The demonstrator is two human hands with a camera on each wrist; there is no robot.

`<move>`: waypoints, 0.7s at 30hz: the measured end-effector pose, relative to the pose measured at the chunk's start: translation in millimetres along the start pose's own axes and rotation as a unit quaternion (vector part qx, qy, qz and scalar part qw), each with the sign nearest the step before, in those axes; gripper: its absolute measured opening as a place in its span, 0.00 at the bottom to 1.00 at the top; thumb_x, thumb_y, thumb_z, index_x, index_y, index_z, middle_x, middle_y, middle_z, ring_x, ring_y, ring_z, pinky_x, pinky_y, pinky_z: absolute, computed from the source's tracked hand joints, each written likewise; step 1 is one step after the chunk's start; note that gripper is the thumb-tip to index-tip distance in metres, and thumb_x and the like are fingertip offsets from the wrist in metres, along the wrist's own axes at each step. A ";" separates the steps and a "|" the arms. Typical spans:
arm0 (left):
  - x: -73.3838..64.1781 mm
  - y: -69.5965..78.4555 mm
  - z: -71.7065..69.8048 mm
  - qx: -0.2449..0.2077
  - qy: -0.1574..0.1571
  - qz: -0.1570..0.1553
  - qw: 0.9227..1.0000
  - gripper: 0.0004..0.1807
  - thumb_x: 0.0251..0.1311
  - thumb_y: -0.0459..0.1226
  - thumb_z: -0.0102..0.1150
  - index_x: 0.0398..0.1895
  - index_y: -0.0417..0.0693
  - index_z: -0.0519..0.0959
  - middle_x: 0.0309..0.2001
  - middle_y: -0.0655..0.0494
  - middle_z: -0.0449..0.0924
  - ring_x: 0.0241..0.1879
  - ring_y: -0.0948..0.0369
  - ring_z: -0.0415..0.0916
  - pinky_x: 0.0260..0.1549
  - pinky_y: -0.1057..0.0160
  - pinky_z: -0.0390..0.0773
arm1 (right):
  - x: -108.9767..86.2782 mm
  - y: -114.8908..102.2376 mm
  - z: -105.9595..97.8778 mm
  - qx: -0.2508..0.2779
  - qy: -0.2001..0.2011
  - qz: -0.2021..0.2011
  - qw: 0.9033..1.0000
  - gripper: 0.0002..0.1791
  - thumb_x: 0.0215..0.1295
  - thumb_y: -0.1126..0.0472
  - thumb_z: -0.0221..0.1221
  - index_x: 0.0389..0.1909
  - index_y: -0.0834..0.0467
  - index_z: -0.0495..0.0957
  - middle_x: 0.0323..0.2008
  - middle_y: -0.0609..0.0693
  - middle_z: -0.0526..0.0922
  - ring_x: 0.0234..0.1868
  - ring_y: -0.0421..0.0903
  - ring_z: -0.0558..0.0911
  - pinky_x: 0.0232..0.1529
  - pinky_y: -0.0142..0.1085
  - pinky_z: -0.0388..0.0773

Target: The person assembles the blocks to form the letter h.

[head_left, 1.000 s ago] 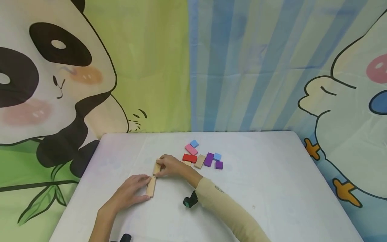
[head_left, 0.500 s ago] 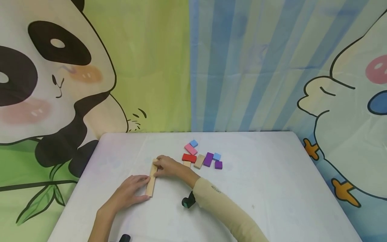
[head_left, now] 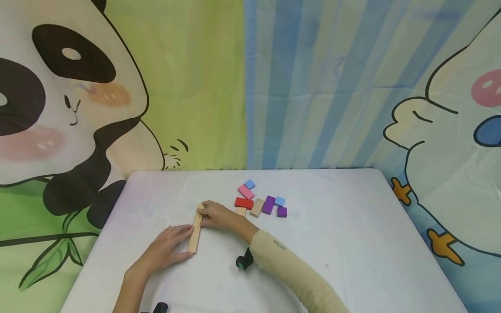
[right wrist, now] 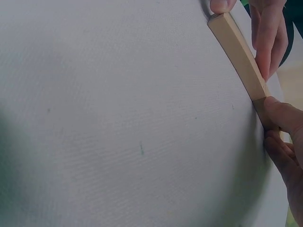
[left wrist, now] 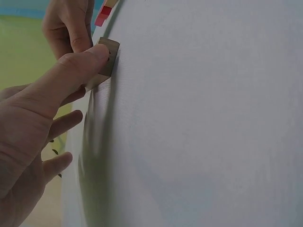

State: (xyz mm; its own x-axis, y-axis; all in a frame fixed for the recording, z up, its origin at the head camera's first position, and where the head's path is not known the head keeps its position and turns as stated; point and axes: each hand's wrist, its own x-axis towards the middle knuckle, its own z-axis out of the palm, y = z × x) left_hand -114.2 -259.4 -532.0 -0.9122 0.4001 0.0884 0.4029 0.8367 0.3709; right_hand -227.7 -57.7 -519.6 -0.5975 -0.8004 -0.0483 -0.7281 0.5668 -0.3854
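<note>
Two plain wooden blocks (head_left: 194,240) lie end to end on the white table, forming one straight strip. My left hand (head_left: 166,248) holds the nearer block from the left, its thumb (left wrist: 87,61) at the near end and a fingertip up by the joint. At the farther block (right wrist: 261,112), my right hand (head_left: 216,214) pinches from the right, thumb at the joint and fingers toward the far end, covering part of it. In the right wrist view the blocks' ends meet with a thin seam.
Right of my right hand lie loose blocks: red (head_left: 244,203), pink (head_left: 246,191), plain wood (head_left: 257,208), purple (head_left: 268,204) and blue (head_left: 279,201) among them. A small black object (head_left: 244,259) shows beside my right sleeve (head_left: 293,269). A cartoon-print cloth (head_left: 195,87) hangs behind the table.
The farther block, in my right hand, has shifted slightly left and come into line with the nearer one. My left hand has stayed on its block.
</note>
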 end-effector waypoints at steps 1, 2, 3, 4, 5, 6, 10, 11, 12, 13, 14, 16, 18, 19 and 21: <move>0.1 0.1 -0.2 0.001 0.000 0.001 1.000 0.40 0.43 0.55 0.67 0.62 0.51 0.69 0.61 0.57 0.70 0.58 0.55 0.69 0.56 0.49 0.70 | -0.1 -0.7 -0.2 -0.002 0.000 0.000 1.000 0.21 0.62 0.50 0.56 0.54 0.53 0.74 0.62 0.59 0.68 0.60 0.47 0.73 0.58 0.32 0.73; 0.2 -0.1 -0.3 0.001 0.001 0.003 1.000 0.40 0.43 0.54 0.67 0.62 0.51 0.69 0.61 0.57 0.70 0.58 0.55 0.69 0.56 0.49 0.71 | -0.2 -1.1 0.0 -0.004 0.001 0.000 1.000 0.21 0.62 0.50 0.56 0.54 0.53 0.74 0.62 0.59 0.68 0.60 0.47 0.73 0.59 0.32 0.72; 0.3 -0.3 -0.1 0.000 0.001 0.003 1.000 0.40 0.43 0.54 0.67 0.62 0.51 0.69 0.61 0.57 0.70 0.58 0.55 0.69 0.56 0.50 0.71 | -0.7 -1.7 0.1 -0.003 0.002 0.002 1.000 0.21 0.62 0.50 0.56 0.55 0.54 0.73 0.63 0.59 0.68 0.61 0.47 0.72 0.59 0.33 0.72; 0.2 -0.3 0.2 -0.001 0.002 0.003 1.000 0.40 0.43 0.54 0.67 0.62 0.51 0.69 0.61 0.57 0.70 0.58 0.55 0.69 0.56 0.49 0.70 | -1.5 -2.4 0.4 0.002 0.003 0.005 1.000 0.22 0.62 0.51 0.56 0.56 0.54 0.73 0.63 0.60 0.67 0.62 0.48 0.72 0.60 0.33 0.71; 0.1 -0.2 0.7 0.000 0.004 0.005 1.000 0.40 0.43 0.54 0.67 0.62 0.51 0.69 0.61 0.57 0.70 0.57 0.54 0.70 0.56 0.49 0.70 | -2.4 -3.2 0.6 0.007 0.004 0.007 1.000 0.23 0.62 0.51 0.56 0.57 0.55 0.72 0.63 0.60 0.67 0.62 0.48 0.71 0.61 0.34 0.71; -0.1 0.0 1.1 -0.002 0.005 0.003 1.000 0.40 0.43 0.53 0.68 0.62 0.51 0.69 0.61 0.57 0.70 0.57 0.54 0.70 0.56 0.49 0.70 | -3.4 -3.9 1.0 0.012 0.004 0.011 1.000 0.25 0.63 0.51 0.56 0.59 0.55 0.71 0.64 0.60 0.66 0.63 0.48 0.70 0.62 0.34 0.70; 0.6 1.9 2.1 -0.010 0.000 -0.008 1.000 0.39 0.43 0.53 0.68 0.61 0.50 0.70 0.61 0.57 0.70 0.59 0.54 0.68 0.57 0.48 0.69 | -7.4 -6.5 1.2 0.037 0.012 0.028 0.999 0.26 0.62 0.53 0.57 0.61 0.57 0.69 0.65 0.60 0.65 0.65 0.50 0.68 0.64 0.35 0.68; 0.8 2.7 2.0 -0.011 -0.002 -0.011 1.000 0.39 0.43 0.52 0.69 0.61 0.50 0.70 0.61 0.57 0.70 0.59 0.53 0.68 0.57 0.48 0.69 | -7.8 -7.2 1.3 0.041 0.013 0.032 0.999 0.26 0.62 0.53 0.57 0.61 0.57 0.69 0.65 0.60 0.65 0.65 0.49 0.68 0.64 0.35 0.68; 1.0 3.7 1.6 -0.012 -0.005 -0.014 1.000 0.39 0.43 0.52 0.69 0.61 0.50 0.70 0.61 0.57 0.70 0.59 0.53 0.68 0.58 0.48 0.68 | -8.1 -7.5 1.7 0.044 0.015 0.035 0.998 0.26 0.62 0.53 0.57 0.60 0.57 0.70 0.65 0.60 0.65 0.65 0.49 0.68 0.64 0.35 0.68; 1.3 4.4 1.3 -0.009 -0.007 -0.014 1.000 0.39 0.43 0.52 0.69 0.61 0.49 0.70 0.60 0.56 0.70 0.59 0.53 0.68 0.58 0.47 0.68 | -8.2 -7.8 2.0 0.046 0.015 0.037 0.998 0.26 0.62 0.53 0.57 0.60 0.57 0.70 0.65 0.60 0.65 0.65 0.49 0.68 0.64 0.35 0.68; 1.6 5.2 1.0 -0.006 -0.008 -0.014 1.000 0.39 0.42 0.52 0.69 0.60 0.49 0.71 0.60 0.56 0.70 0.59 0.53 0.68 0.58 0.47 0.68 | -8.1 -7.9 2.6 0.047 0.017 0.037 0.998 0.26 0.62 0.53 0.58 0.60 0.57 0.70 0.65 0.60 0.65 0.65 0.49 0.68 0.64 0.35 0.68; 2.4 6.2 0.7 0.005 -0.010 -0.012 1.000 0.39 0.42 0.52 0.69 0.60 0.48 0.71 0.59 0.56 0.71 0.58 0.53 0.69 0.58 0.47 0.68 | -7.7 -7.6 3.3 0.048 0.017 0.035 0.998 0.25 0.62 0.53 0.58 0.59 0.57 0.71 0.65 0.60 0.65 0.65 0.49 0.69 0.64 0.34 0.68; 2.8 6.6 1.0 0.013 -0.012 -0.009 1.000 0.39 0.43 0.52 0.68 0.60 0.47 0.71 0.58 0.55 0.71 0.57 0.53 0.69 0.58 0.47 0.68 | -7.1 -6.9 3.3 0.046 0.017 0.030 0.998 0.25 0.61 0.54 0.58 0.59 0.58 0.71 0.65 0.59 0.66 0.65 0.48 0.69 0.64 0.34 0.68; 2.8 6.8 1.2 0.016 -0.011 -0.009 1.000 0.39 0.43 0.52 0.68 0.60 0.47 0.71 0.58 0.55 0.71 0.58 0.53 0.69 0.58 0.47 0.68 | -6.8 -6.5 2.9 0.044 0.018 0.028 0.998 0.25 0.61 0.54 0.58 0.59 0.58 0.71 0.65 0.59 0.66 0.65 0.48 0.69 0.63 0.33 0.68; 2.9 6.8 1.7 0.020 -0.009 -0.007 1.000 0.39 0.44 0.52 0.68 0.61 0.47 0.70 0.59 0.55 0.70 0.58 0.53 0.68 0.59 0.47 0.66 | -6.3 -5.4 1.7 0.040 0.019 0.024 0.999 0.25 0.61 0.53 0.58 0.59 0.57 0.72 0.65 0.59 0.66 0.65 0.47 0.69 0.63 0.33 0.68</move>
State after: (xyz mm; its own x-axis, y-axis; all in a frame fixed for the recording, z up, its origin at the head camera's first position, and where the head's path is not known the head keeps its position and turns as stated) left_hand -114.0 -251.9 -530.8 -0.9164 0.3948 0.0657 0.3930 0.8563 0.3353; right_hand -219.3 -56.1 -518.8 -0.6448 -0.7635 -0.0352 -0.6697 0.5866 -0.4554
